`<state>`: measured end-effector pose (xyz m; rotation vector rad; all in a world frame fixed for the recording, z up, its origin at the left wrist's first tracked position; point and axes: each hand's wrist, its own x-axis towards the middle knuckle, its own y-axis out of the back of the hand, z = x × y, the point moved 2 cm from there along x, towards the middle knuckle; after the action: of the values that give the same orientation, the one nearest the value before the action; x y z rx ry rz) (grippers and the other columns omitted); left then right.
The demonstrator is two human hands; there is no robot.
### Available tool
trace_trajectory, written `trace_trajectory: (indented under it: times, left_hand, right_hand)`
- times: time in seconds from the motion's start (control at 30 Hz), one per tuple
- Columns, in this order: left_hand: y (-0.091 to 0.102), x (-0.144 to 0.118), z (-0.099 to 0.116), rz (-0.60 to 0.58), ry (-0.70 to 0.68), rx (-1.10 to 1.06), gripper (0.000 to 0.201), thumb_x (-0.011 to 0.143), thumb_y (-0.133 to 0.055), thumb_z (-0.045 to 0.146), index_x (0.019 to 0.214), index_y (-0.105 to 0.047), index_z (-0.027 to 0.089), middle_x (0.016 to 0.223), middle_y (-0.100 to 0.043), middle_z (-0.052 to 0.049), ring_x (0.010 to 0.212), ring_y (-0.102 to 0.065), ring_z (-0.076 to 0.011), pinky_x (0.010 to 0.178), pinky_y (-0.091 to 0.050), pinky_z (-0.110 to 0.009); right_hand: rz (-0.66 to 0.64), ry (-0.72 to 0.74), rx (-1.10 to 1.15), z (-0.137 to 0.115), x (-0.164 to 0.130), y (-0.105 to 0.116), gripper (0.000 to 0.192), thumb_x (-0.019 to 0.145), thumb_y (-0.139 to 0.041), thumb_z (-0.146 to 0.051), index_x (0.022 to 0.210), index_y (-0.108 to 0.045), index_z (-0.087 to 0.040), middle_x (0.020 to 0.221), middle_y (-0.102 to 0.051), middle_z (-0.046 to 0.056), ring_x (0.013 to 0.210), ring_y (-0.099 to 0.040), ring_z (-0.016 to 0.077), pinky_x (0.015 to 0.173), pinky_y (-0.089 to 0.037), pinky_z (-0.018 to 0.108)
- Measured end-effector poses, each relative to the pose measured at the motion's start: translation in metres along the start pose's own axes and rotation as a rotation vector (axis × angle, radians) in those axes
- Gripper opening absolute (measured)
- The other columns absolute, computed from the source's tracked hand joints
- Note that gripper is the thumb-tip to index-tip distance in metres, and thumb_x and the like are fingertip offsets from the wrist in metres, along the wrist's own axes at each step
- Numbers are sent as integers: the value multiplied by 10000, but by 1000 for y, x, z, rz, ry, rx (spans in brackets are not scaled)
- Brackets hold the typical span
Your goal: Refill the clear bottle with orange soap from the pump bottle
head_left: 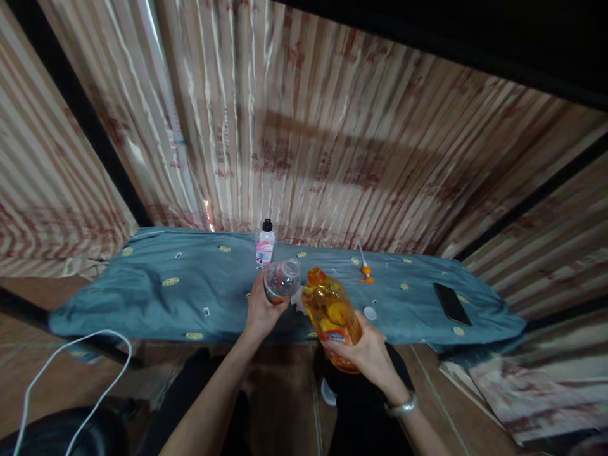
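Observation:
My left hand (261, 310) is closed around a clear plastic container (282, 278), held tilted above the front part of the cloth-covered surface. My right hand (368, 354) grips a large bottle of yellow-orange liquid (335, 313) by its lower part. The bottle has an orange and red label, and its uncapped neck leans up and left towards the container. The two are close but look apart. An orange pump top (366, 272) with a pale tube lies on the cloth behind the bottle. A small white round cap (370, 313) lies beside my right hand.
A white and pink bottle with a black cap (265, 244) stands at the back of the blue-green cloth (152, 272). A dark phone (451, 304) lies on the right. Curtains (294, 126) hang behind. A white cable (61, 345) loops at lower left.

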<state>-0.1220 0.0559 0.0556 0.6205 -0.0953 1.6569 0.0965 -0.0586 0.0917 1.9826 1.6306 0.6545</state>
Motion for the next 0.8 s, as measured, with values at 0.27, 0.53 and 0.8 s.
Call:
trace_trajectory:
  times: [0.27,0.53,0.8]
  left_hand:
    - [-11,-1,-3,-42,-41,58,788,574,-748,139,1298,-451,225,1254,-602,-134,1162,-569,-343,991,-447,-516]
    - [-15,-3,-3,-68,-75,114,777,582,-742,134,1294,-435,189,1255,-587,-126,1166,-553,-314,1017,-425,-508]
    - [-19,-4,-4,-98,-102,146,788,571,-757,133,1290,-441,193,1264,-592,-120,1181,-556,-327,1024,-414,-506]
  right_hand:
    - [-11,3,-239,0,11,36,533,675,-710,-476,1091,-509,-211,979,-731,73,901,-703,271,781,-529,357]
    - [7,55,-363,1,16,55,576,690,-688,-503,1138,-514,-187,911,-744,60,821,-720,256,715,-539,324]
    - [43,145,-438,1,15,65,540,722,-660,-489,1159,-522,-203,938,-747,59,819,-725,269,702,-542,337]
